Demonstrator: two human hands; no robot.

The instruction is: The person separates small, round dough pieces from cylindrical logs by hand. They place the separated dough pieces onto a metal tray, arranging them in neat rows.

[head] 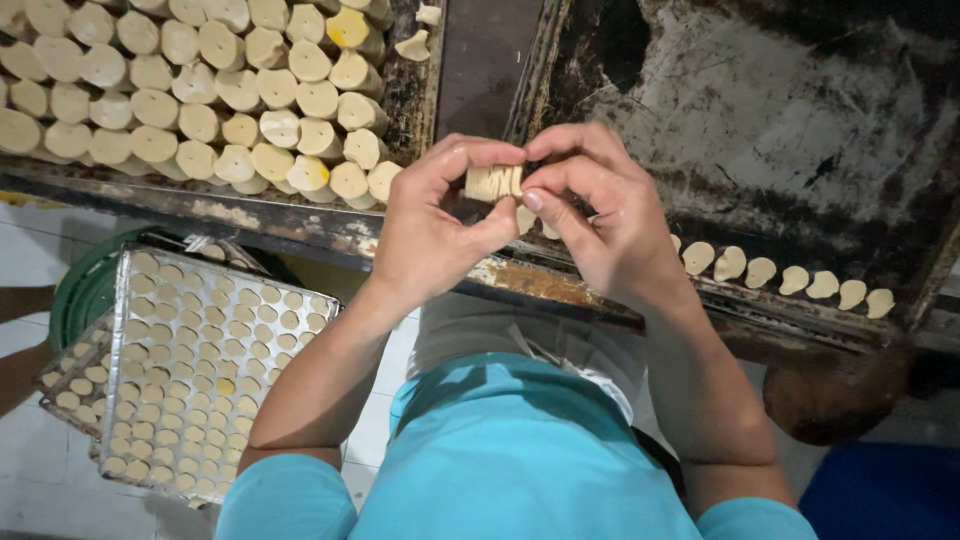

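Note:
My left hand (435, 225) and my right hand (598, 215) meet in the middle of the view and together pinch a short stack of thin pale dough discs (493, 182) between thumbs and fingers. The stack is held sideways just above the front rim of a dark, worn baking tray (800, 130). A single row of flat dough pieces (790, 278) lies along that tray's near edge, to the right of my right hand.
A tray (400, 85) at the upper left is packed with many pale dough rolls (200, 90). Below left, a metal tray (130, 290) filled with rows of small discs rests on a green bucket (80, 290). Another person's arm (20, 300) shows at the left edge.

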